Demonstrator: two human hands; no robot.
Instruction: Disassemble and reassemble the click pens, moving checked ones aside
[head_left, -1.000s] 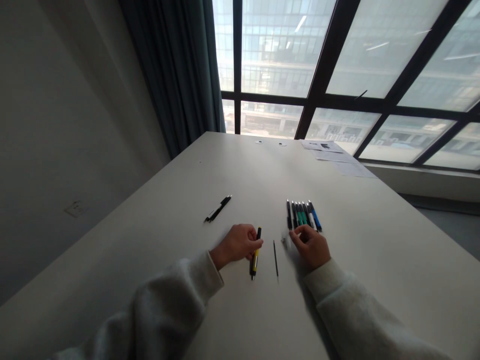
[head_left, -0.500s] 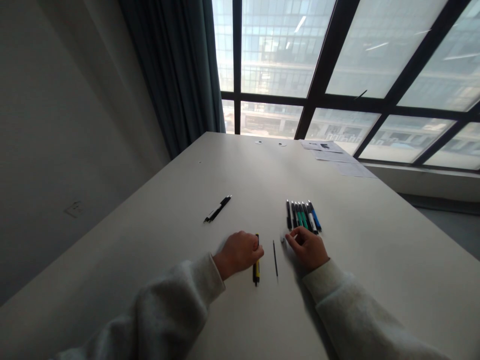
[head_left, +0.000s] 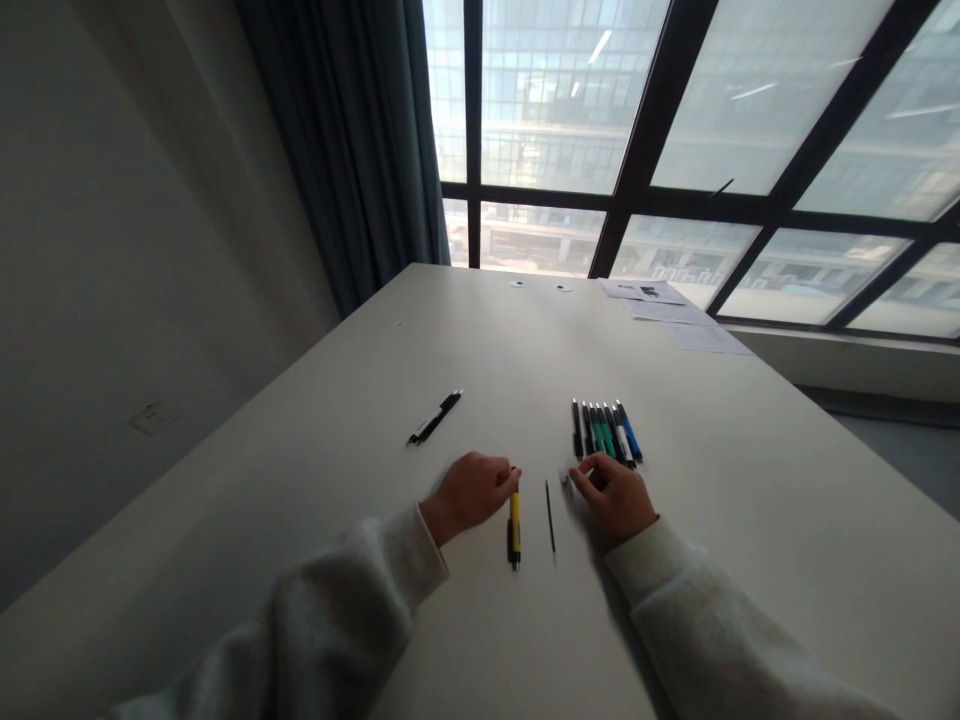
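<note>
My left hand [head_left: 474, 490] is closed, its fingertips pinching the upper end of a yellow and black pen [head_left: 515, 522]. The pen points towards me, its clip on the left side and its silver end nearest me. Just right of it a thin dark pen refill [head_left: 550, 518] lies on the table, touched by neither hand. My right hand [head_left: 616, 497] is closed too, thumb and forefinger pressed together at a small pale piece [head_left: 565, 479], too small to name. Several pens [head_left: 604, 432] in black, green, white and blue lie side by side beyond my right hand.
Two pens [head_left: 435, 418], dark with one partly white, lie together at the left on the white table [head_left: 315, 480]. Paper sheets [head_left: 660, 305] rest at the far right edge, and two small white pieces with dark spots lie at the far edge. Windows and a dark curtain [head_left: 360, 150] stand behind.
My left fingers have shifted up and slightly left along the yellow pen, which has rolled so that more yellow shows and its clip is on the left. My right hand has barely moved.
</note>
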